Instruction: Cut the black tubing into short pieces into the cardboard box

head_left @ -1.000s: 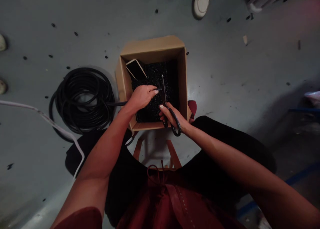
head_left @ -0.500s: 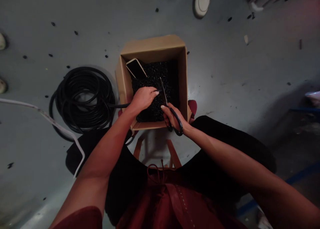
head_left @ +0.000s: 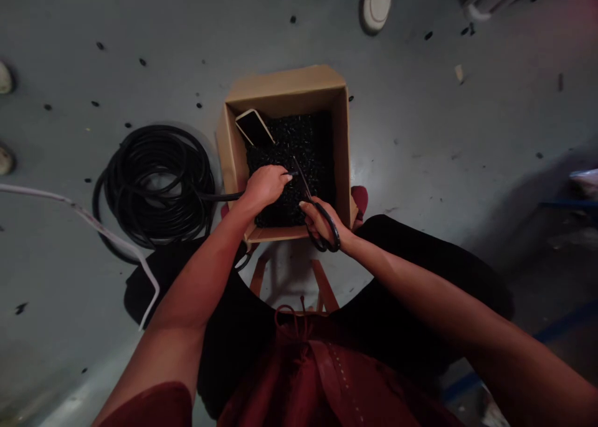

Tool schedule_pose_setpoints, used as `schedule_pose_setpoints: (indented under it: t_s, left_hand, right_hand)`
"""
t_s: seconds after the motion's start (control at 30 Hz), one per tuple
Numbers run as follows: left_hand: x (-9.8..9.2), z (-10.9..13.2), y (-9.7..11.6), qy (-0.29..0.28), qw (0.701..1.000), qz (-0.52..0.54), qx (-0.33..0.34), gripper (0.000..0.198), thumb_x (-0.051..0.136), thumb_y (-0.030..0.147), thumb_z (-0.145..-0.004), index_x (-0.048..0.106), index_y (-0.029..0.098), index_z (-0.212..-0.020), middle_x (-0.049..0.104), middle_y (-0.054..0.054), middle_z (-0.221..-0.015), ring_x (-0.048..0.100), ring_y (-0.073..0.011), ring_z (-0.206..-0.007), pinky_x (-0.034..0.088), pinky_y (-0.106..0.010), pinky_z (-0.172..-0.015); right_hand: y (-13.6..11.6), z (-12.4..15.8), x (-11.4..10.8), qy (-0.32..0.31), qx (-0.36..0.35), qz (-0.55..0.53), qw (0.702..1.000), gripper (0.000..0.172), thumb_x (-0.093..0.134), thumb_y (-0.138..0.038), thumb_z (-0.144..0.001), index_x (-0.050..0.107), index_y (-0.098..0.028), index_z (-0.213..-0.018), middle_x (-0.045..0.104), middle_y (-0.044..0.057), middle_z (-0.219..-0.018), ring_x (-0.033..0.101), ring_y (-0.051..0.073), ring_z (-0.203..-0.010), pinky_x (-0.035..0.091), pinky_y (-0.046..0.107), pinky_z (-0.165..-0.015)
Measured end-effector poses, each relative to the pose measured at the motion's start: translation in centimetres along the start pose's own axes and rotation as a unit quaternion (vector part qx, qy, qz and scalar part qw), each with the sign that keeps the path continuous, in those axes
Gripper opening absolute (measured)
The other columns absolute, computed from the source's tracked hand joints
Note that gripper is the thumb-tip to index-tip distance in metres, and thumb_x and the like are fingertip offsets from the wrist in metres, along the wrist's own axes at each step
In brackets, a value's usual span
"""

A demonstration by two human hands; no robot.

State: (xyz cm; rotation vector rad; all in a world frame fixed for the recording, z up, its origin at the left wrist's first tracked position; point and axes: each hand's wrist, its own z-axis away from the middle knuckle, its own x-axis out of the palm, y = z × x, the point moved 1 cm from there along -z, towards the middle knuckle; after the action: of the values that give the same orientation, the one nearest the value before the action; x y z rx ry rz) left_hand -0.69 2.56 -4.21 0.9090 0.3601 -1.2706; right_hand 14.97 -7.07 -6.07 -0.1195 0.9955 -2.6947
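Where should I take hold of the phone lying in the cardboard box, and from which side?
Grip the phone by its two long edges, coming from above with the left hand, the nearer one. It lies tilted in a corner of the cardboard box, beside the black pieces, so its flat face probably offers little hold.

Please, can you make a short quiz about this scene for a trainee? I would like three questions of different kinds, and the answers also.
1. True or false: the right hand holds the scissors.
2. Where is the phone?
A. In the left hand
B. Inside the cardboard box
C. Under the right hand
3. Fill in the word: in this view, the coil of black cable lies on the floor to the ____ of the box.

Key: 1 true; 2 B; 3 left.
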Motion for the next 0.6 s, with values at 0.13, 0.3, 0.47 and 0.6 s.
schedule_pose_setpoints:
  t_s: [0.13,0.3,0.47,0.6]
  left_hand:
    - [-0.1,0.0,0.1,-0.008,1.0,0.008,0.007,0.03,0.047,0.028,-0.094,0.074,0.015,-0.095,0.073,-0.011,-0.096,0.064,-0.0224,-0.091,0.042,-0.031,-0.078]
    - [-0.6,-0.2,0.1,-0.022,0.996,0.075,0.053,0.031,0.044,0.025,-0.093,0.073,0.013,-0.094,0.069,-0.007,-0.082,0.059,-0.0169,-0.076,0.042,-0.028,-0.071]
    - [-0.9,-0.3,-0.2,-0.022,0.984,0.164,0.065,0.032,0.043,0.022,-0.091,0.071,0.012,-0.103,0.068,-0.005,-0.085,0.055,-0.0135,-0.07,0.043,-0.026,-0.068]
    - [-1.0,-0.2,-0.1,-0.023,0.978,0.2,0.047,0.036,0.043,0.018,-0.089,0.067,0.011,-0.116,0.069,-0.007,-0.094,0.057,-0.0125,-0.071,0.045,-0.026,-0.07]
  right_hand:
    - [0.0,0.0,0.1,-0.006,0.021,-0.026,0.999,0.029,0.055,-0.046,-0.093,0.043,-0.023,-0.081,0.046,-0.008,-0.056,0.042,0.007,-0.038,0.036,0.02,-0.034]
    - [-1.4,0.2,-0.1,0.003,0.08,-0.106,0.991,0.032,0.051,-0.053,-0.096,0.048,-0.022,-0.092,0.057,-0.005,-0.06,0.048,0.009,-0.04,0.042,0.02,-0.036]
    - [-2.9,0.5,-0.4,-0.005,0.106,-0.134,0.985,0.034,0.046,-0.055,-0.098,0.052,-0.022,-0.1,0.062,-0.002,-0.064,0.053,0.01,-0.044,0.045,0.02,-0.04]
    - [-2.9,0.5,-0.5,-0.006,0.08,-0.116,0.99,0.035,0.049,-0.056,-0.096,0.055,-0.022,-0.1,0.063,0.0,-0.066,0.055,0.012,-0.047,0.044,0.022,-0.041]
